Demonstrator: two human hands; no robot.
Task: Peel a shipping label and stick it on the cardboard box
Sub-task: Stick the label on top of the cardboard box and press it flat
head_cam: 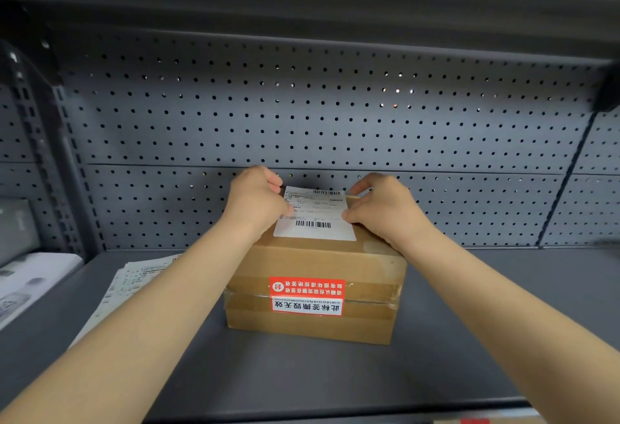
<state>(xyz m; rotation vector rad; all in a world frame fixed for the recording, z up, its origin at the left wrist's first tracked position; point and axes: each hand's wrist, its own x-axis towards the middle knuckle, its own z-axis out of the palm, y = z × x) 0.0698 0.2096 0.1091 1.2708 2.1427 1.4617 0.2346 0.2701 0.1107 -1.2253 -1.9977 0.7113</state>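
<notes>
A brown cardboard box (315, 262) stands on a grey shelf, a red and white seal sticker (307, 296) on its front face. A white shipping label (315, 213) with barcodes lies over the box's top, its far edge raised slightly above the box. My left hand (256, 202) pinches the label's left edge between thumb and fingers. My right hand (382, 207) pinches the label's right edge, with its palm resting on the box's top right corner.
A stack of printed label sheets (134, 282) lies on the shelf left of the box, partly under my left forearm. A grey perforated back panel (302, 114) rises behind the box. A white object (30, 279) sits at the far left.
</notes>
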